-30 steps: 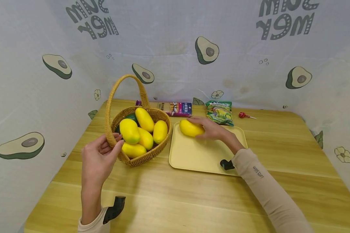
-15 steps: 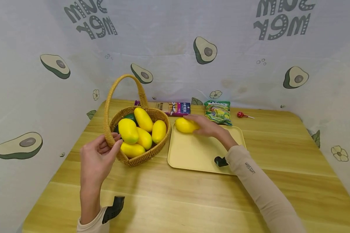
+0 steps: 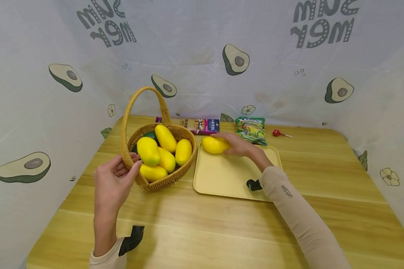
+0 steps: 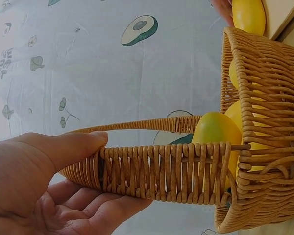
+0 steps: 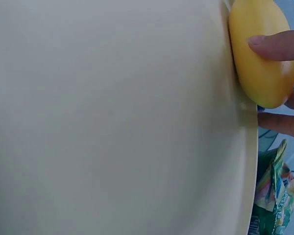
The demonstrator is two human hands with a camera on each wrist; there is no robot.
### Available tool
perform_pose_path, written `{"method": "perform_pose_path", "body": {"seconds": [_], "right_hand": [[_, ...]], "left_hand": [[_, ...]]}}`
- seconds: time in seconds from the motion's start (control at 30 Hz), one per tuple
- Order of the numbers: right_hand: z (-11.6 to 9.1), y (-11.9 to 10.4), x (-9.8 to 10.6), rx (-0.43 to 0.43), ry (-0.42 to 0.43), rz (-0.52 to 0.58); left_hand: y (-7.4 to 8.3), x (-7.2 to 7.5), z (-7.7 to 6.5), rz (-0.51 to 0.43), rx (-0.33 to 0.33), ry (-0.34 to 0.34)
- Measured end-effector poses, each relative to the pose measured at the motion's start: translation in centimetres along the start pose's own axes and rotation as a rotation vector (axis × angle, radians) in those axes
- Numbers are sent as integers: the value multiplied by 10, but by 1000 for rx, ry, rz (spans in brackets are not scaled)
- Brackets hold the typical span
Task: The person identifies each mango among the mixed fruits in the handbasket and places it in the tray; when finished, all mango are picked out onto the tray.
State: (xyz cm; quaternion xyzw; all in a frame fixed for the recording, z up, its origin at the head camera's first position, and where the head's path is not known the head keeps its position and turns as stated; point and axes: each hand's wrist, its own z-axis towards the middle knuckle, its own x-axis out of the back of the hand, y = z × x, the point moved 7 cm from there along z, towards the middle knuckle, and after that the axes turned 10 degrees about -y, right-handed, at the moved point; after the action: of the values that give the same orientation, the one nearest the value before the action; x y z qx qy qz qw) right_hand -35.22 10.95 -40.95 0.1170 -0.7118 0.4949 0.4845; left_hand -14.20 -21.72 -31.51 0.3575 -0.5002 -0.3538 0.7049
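Observation:
My left hand (image 3: pixel 112 183) grips the side of the handle of a wicker basket (image 3: pixel 171 178); in the left wrist view the thumb lies on one face of the handle (image 4: pixel 161 171) and the fingers are behind it. Several yellow mangoes (image 3: pixel 149 151) and a dark green fruit (image 3: pixel 151 135), mostly hidden, lie in the basket. Over the far left corner of a pale yellow tray (image 3: pixel 222 179), my right hand (image 3: pixel 237 145) holds another mango (image 3: pixel 213 145). The right wrist view shows the thumb on that mango (image 5: pixel 259 73), with fingers curled on its far side.
Behind the basket and tray lie a purple pasta packet (image 3: pixel 205 126) and a green snack bag (image 3: pixel 251 129). A red lollipop (image 3: pixel 277 133) is to their right on the wooden table (image 3: pixel 323 168). A printed curtain (image 3: pixel 195 56) hangs behind.
My right hand has shifted slightly left with the mango, toward the tray's far left corner, and is nearly still over the last half second. My left hand stays on the basket handle.

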Motion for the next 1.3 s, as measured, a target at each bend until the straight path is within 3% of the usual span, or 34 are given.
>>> {"method": "perform_pose_path", "body": {"seconds": [0.27,0.47,0.8,0.97,1.1,1.3], "right_hand": [[-5,1,2,-62,-22,-13],[-18,-5,14,-106,15,-1],[-19,-44,50,-69,70,-49],[8,-83,57,47,42,-57],[40,-110,55,132,-82,-6],[88,-131,43,194,-289,199]], "left_hand": [[0,-1,0,-16,-9,9],[0,-4,2,-16,-17,0],[-2,2,-1,-13,-9,18],[-2,4,-1,-10,-16,27],[-3,3,1,-22,-7,20],[-5,0,3,-38,-4,12]]}}
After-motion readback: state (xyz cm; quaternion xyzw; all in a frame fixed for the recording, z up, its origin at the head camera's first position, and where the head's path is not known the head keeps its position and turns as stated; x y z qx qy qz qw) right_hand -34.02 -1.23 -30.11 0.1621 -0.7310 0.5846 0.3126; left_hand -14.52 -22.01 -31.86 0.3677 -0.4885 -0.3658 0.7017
